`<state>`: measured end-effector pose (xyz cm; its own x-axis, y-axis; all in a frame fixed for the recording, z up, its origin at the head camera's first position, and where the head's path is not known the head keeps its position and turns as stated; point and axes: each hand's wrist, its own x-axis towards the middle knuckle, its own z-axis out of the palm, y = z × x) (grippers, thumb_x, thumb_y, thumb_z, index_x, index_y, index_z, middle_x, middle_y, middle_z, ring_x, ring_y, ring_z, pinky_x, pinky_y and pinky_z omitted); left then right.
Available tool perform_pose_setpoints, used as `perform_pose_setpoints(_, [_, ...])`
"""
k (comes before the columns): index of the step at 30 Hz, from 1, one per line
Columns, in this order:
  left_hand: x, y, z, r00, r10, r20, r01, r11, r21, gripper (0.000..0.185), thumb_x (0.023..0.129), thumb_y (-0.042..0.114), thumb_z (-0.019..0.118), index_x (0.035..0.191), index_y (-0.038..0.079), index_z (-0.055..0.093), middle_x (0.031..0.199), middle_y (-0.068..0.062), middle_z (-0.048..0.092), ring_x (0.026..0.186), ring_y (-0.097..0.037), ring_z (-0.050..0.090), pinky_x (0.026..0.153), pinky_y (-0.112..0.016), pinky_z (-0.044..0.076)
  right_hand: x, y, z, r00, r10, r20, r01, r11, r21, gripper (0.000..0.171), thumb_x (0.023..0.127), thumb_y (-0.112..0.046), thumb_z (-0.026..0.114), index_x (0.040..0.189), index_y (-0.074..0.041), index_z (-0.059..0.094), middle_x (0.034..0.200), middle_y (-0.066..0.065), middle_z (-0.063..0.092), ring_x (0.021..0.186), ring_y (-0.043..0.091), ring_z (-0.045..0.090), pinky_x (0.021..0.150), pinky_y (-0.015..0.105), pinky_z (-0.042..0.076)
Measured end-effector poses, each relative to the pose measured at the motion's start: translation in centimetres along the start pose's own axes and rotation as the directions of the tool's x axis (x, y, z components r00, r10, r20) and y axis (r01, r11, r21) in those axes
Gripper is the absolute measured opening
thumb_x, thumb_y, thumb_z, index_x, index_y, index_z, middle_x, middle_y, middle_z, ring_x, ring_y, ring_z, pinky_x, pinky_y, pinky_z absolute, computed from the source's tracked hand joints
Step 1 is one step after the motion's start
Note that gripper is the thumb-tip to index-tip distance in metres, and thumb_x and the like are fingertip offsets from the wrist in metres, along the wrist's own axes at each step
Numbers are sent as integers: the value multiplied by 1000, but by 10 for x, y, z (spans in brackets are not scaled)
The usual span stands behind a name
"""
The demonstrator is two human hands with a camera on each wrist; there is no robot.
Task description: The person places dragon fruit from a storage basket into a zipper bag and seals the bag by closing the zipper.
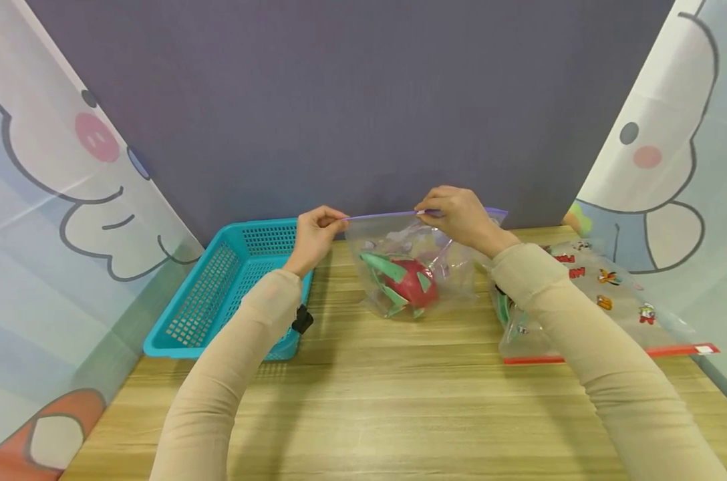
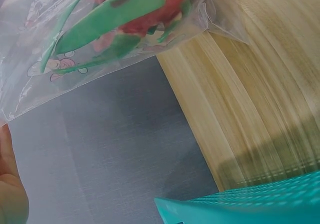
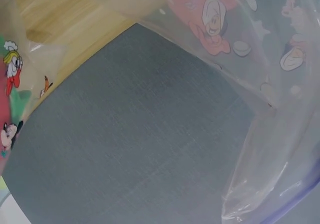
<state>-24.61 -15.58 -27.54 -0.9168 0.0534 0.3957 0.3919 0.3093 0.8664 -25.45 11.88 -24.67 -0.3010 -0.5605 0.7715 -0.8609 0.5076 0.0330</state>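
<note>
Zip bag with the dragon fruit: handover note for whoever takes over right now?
Left hand: pinches the left end of the bag's purple zip strip.
Right hand: pinches the same strip further right, near the middle.
Zip bag: held upright over the wooden table, its bottom resting on it, with the dragon fruit inside.
Blue basket: on the table to the left, nothing visible in it.
Second zip bag: lies flat on the right, red strip toward the near edge.
Done: fruit is in the bag.
Left: whether the strip is sealed along its full length cannot be told; check it.
</note>
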Motion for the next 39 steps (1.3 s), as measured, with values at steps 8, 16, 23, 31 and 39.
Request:
perform_pose_setpoints(8, [0, -4, -2, 1000, 3, -11, -3, 1000, 2, 10, 85, 13, 66, 91, 5, 68, 88, -6, 71, 84, -14, 66, 79, -30, 53, -2, 2, 0, 999, 34, 11, -35, 999, 34, 9, 71, -1, 76, 79, 1, 72, 75, 9, 68, 66, 23, 63, 58, 34, 52])
perform_pose_setpoints(16, [-3, -7, -3, 1000, 17, -15, -17, 1000, -14, 10, 84, 11, 66, 91, 4, 67, 87, -5, 70, 81, -12, 66, 79, -31, 53, -5, 2, -1, 1000, 23, -2, -23, 999, 46, 10, 71, -1, 76, 79, 1, 72, 75, 9, 68, 65, 22, 63, 57, 32, 52])
perform_pose_setpoints(23, [-2, -4, -2, 1000, 6, -3, -6, 1000, -27, 10, 85, 12, 65, 91, 5, 67, 88, -5, 70, 84, -13, 65, 77, -28, 53, -6, 4, -6, 996, 88, 8, -88, 993, 82, 10, 71, -1, 76, 81, 1, 73, 76, 8, 68, 63, 19, 62, 55, 30, 51])
perform_pose_setpoints(31, [0, -5, -3, 1000, -18, 17, 19, 999, -41, 13, 85, 12, 64, 94, 2, 67, 92, -9, 70, 86, -15, 66, 81, -29, 53, -10, 6, -8, 993, 116, 4, -116, 990, 85, 7, 73, -1, 74, 80, -1, 73, 76, 7, 68, 64, 20, 62, 55, 33, 50])
perform_pose_setpoints(39, [3, -5, -4, 1000, 10, 16, -9, 999, -43, 11, 85, 11, 65, 92, 3, 67, 88, -7, 70, 84, -14, 66, 81, -30, 53, -11, 9, -10, 993, 118, 12, -119, 992, 47, 8, 73, -2, 75, 81, 0, 73, 77, 8, 68, 63, 20, 63, 55, 32, 50])
